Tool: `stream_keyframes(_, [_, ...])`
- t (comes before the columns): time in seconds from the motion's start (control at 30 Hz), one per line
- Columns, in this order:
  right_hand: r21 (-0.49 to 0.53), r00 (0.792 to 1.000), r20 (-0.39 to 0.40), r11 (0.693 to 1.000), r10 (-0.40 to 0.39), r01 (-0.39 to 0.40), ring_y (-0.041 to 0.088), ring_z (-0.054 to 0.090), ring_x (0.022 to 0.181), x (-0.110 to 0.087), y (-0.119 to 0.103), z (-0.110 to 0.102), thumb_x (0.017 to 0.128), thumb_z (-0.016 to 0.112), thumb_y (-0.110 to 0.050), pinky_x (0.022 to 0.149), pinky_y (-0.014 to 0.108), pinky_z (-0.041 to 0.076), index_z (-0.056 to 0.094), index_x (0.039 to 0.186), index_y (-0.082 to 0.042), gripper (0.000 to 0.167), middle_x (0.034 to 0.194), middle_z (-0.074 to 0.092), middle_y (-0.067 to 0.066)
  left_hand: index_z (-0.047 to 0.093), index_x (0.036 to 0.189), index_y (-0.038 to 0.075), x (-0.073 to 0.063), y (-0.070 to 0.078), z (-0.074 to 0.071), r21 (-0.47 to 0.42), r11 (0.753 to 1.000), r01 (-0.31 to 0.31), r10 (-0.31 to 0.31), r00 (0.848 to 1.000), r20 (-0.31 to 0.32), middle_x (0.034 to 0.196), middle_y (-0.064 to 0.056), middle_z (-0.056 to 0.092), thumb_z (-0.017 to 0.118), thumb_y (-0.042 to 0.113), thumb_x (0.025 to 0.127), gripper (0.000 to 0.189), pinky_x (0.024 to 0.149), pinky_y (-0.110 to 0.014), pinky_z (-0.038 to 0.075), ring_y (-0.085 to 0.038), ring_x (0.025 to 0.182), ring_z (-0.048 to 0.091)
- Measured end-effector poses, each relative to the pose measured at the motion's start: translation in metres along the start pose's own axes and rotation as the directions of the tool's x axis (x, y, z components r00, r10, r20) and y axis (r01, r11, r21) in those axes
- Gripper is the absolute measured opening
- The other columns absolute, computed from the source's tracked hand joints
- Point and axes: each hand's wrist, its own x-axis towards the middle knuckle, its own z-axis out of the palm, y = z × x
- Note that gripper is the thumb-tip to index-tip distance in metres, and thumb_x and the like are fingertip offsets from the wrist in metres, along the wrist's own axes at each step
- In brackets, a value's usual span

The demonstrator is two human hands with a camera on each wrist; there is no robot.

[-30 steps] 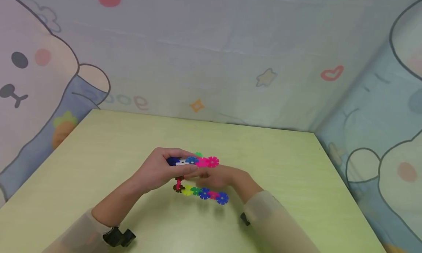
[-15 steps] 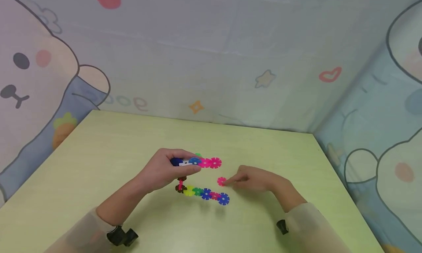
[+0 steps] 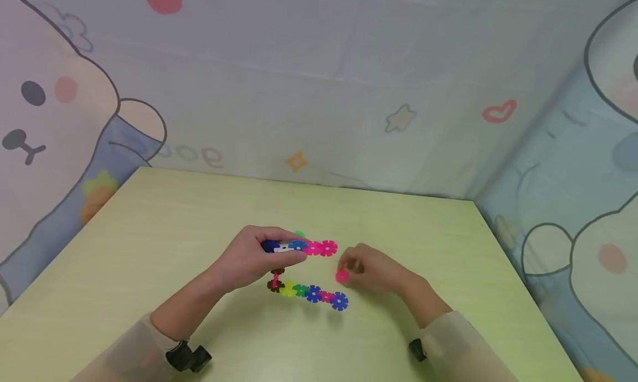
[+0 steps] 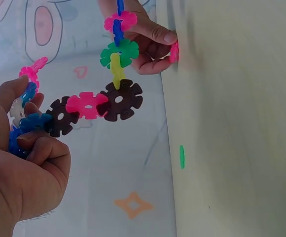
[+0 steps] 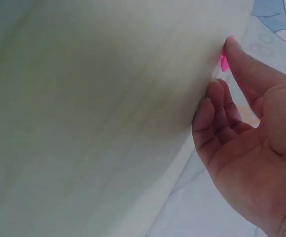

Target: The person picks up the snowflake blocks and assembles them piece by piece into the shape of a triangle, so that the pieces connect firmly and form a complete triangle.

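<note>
My left hand grips a chain of interlocking plastic snowflake discs by its dark blue, white and blue pieces, raised over the table. Two pink discs stick out past its fingertips. The chain's other arm, with brown, pink, yellow, green and blue discs, hangs nearer the body; in the left wrist view a brown disc marks its bend. On the tabletop, my right hand has thumb and fingers at opposite edges of a loose pink snowflake disc, also partly visible in the right wrist view beside the thumb.
A loose green disc lies on the pale table, mostly hidden behind the left hand in the head view. A printed cloth backdrop rises behind the table's far edge.
The right hand first drew right from beneath the chain, baring the loose pink disc. Its pointing finger has since bent, and thumb and fingers have closed about that disc. The left hand barely shifted.
</note>
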Motion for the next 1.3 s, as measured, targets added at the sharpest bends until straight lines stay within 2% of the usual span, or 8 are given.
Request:
stream_keyframes(0.17, [0.032, 0.999, -0.047, 0.999, -0.003, 0.005, 0.015, 0.063, 0.099, -0.010, 0.001, -0.003, 0.099, 0.083, -0.018, 0.089, 0.032, 0.056, 0.069, 0.107, -0.024, 0.017, 0.102, 0.068, -0.006, 0.084, 0.122, 0.019, 0.001, -0.001, 0.002, -0.012, 1.000, 0.003, -0.003, 1.000, 0.008, 0.097, -0.006, 0.079, 0.088, 0.038, 0.094, 0.033, 0.066, -0.034, 0.055, -0.023, 0.081, 0.072])
stream_keyframes(0.3, [0.215, 0.983, -0.185, 0.975, -0.007, 0.047, 0.023, 0.071, 0.101, -0.022, -0.005, -0.009, 0.103, 0.079, -0.018, 0.090, 0.030, 0.061, 0.071, 0.110, -0.022, 0.011, 0.106, 0.074, -0.003, 0.084, 0.122, 0.020, 0.003, -0.002, 0.004, -0.016, 1.000, -0.007, 0.007, 1.000, 0.013, 0.099, -0.006, 0.079, 0.088, 0.037, 0.095, 0.033, 0.065, -0.033, 0.054, -0.023, 0.081, 0.072])
stream_keyframes(0.37, [0.357, 0.960, -0.280, 0.928, -0.003, 0.107, 0.027, 0.075, 0.104, -0.031, -0.012, -0.012, 0.103, 0.079, -0.019, 0.091, 0.031, 0.063, 0.072, 0.113, -0.019, 0.012, 0.110, 0.077, 0.001, 0.084, 0.122, 0.020, 0.004, -0.003, 0.005, -0.021, 1.000, -0.014, 0.015, 1.000, 0.019, 0.100, -0.007, 0.078, 0.088, 0.037, 0.095, 0.033, 0.065, -0.033, 0.054, -0.023, 0.081, 0.071])
stream_keyframes(0.47, [0.524, 0.916, -0.401, 0.815, -0.019, 0.247, 0.027, 0.079, 0.106, -0.043, -0.022, -0.016, 0.103, 0.078, -0.014, 0.093, 0.032, 0.065, 0.071, 0.118, -0.009, 0.017, 0.113, 0.080, 0.002, 0.084, 0.123, 0.021, 0.005, -0.004, 0.007, -0.026, 0.999, -0.022, 0.022, 0.999, 0.028, 0.102, -0.008, 0.077, 0.088, 0.036, 0.095, 0.032, 0.065, -0.034, 0.055, -0.024, 0.081, 0.071])
stream_keyframes(0.5, [0.558, 0.903, -0.428, 0.779, -0.026, 0.287, 0.025, 0.079, 0.105, -0.047, -0.026, -0.018, 0.103, 0.078, -0.012, 0.094, 0.033, 0.066, 0.070, 0.118, -0.006, 0.018, 0.113, 0.080, 0.002, 0.085, 0.123, 0.022, 0.005, -0.004, 0.007, -0.027, 0.999, -0.023, 0.023, 0.999, 0.030, 0.102, -0.008, 0.077, 0.088, 0.036, 0.095, 0.032, 0.065, -0.033, 0.055, -0.024, 0.081, 0.071])
stream_keyframes(0.6, [0.600, 0.882, -0.469, 0.716, -0.047, 0.357, 0.022, 0.080, 0.100, -0.056, -0.034, -0.020, 0.103, 0.076, -0.006, 0.092, 0.032, 0.066, 0.068, 0.121, 0.000, 0.020, 0.110, 0.080, 0.000, 0.084, 0.123, 0.022, 0.005, -0.004, 0.008, -0.023, 1.000, -0.017, 0.018, 0.999, 0.028, 0.103, -0.008, 0.077, 0.087, 0.037, 0.095, 0.032, 0.064, -0.031, 0.053, -0.023, 0.081, 0.070])
stream_keyframes(0.83, [0.678, 0.921, -0.390, 0.680, 0.011, 0.279, 0.023, 0.082, 0.098, -0.062, -0.049, -0.020, 0.103, 0.077, -0.010, 0.097, 0.035, 0.066, 0.074, 0.132, -0.006, 0.030, 0.111, 0.079, 0.000, 0.084, 0.124, 0.021, 0.005, -0.004, 0.009, -0.017, 1.000, -0.021, 0.021, 1.000, 0.005, 0.119, -0.007, 0.077, 0.087, 0.036, 0.095, 0.033, 0.065, -0.031, 0.053, -0.022, 0.081, 0.070])
stream_keyframes(1.3, [0.733, 0.940, -0.331, 0.649, 0.080, 0.203, 0.017, 0.083, 0.095, -0.058, -0.053, -0.018, 0.104, 0.077, -0.015, 0.097, 0.035, 0.065, 0.069, 0.140, 0.007, 0.043, 0.108, 0.084, -0.002, 0.084, 0.124, 0.028, 0.005, -0.004, 0.012, 0.015, 1.000, -0.023, 0.023, 1.000, -0.012, 0.122, -0.006, 0.076, 0.088, 0.041, 0.094, 0.033, 0.061, -0.030, 0.049, -0.021, 0.076, 0.064])
